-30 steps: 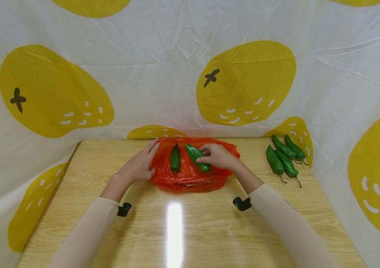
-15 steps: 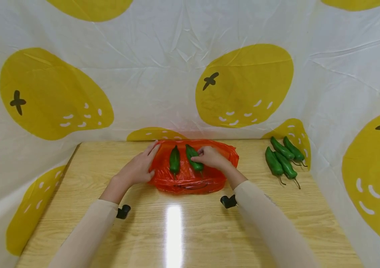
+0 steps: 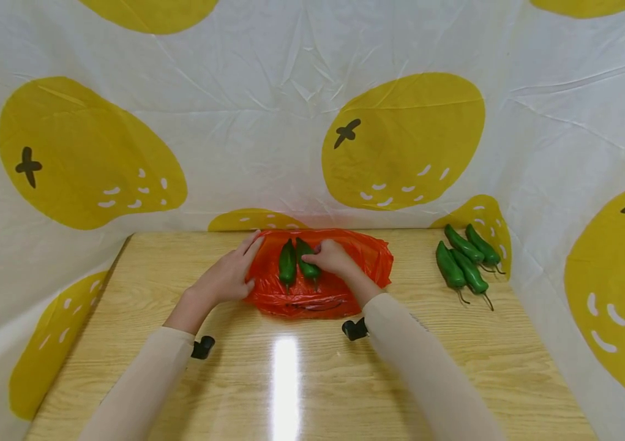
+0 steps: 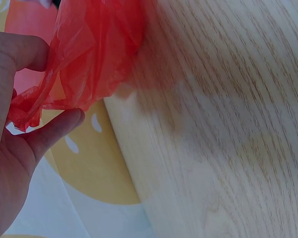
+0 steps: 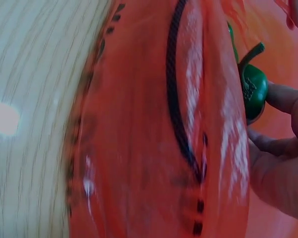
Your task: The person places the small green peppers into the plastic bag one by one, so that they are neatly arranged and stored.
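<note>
A red plastic bag [image 3: 375, 257] lies spread with its mouth open near the table's back edge. Inside it, a green pepper [image 3: 287, 263] lies with its stem toward me. Just to its right, my right hand [image 3: 334, 256] pinches a second green pepper [image 3: 308, 269] between thumb and fingers. The right wrist view shows that pepper's stem end [image 5: 256, 89] behind the bag's folded front rim. My left hand [image 3: 226, 272] rests on the bag's left side, fingers extended along it. In the left wrist view, the bag's edge [image 4: 27, 109] lies between thumb and fingers.
Several green peppers [image 3: 463, 260] lie grouped at the table's back right. A white cloth [image 3: 268, 153] printed with yellow fruit hangs behind and beside the wooden table [image 3: 224, 380]. Small black mounts [image 3: 202, 348] sit at both wrists.
My right hand has moved left inside the bag with the pepper, setting it close beside the other one and more in line with it. The left hand has stayed in place.
</note>
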`<state>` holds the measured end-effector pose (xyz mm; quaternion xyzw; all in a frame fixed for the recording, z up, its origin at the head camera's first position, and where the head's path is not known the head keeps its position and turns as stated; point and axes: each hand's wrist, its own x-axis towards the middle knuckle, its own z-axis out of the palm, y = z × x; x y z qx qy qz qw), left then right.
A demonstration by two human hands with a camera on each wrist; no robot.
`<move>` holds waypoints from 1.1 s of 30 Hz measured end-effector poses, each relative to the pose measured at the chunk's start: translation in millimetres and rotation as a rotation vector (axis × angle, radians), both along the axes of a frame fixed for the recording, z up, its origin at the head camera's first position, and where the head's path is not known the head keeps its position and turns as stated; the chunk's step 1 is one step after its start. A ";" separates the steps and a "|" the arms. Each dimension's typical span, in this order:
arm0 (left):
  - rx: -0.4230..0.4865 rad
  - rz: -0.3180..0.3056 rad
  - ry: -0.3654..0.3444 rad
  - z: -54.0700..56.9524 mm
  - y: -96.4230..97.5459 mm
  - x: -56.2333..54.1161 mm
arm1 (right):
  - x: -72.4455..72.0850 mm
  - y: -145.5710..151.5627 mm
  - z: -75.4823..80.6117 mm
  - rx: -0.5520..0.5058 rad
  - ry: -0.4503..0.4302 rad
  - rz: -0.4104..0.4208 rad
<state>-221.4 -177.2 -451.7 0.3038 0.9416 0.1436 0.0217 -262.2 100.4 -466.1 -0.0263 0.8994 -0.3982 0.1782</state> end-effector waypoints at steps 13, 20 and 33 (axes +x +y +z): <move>-0.012 0.004 -0.008 0.4 2.0 0.5 | 6.2 -15.6 -5.3 0.076 0.044 -0.086; -0.012 0.009 -0.013 1.8 1.8 2.6 | 10.1 -18.8 -9.4 0.070 0.063 -0.103; 0.006 0.004 0.011 1.2 1.2 1.7 | 10.1 -16.5 -15.2 0.044 0.054 -0.096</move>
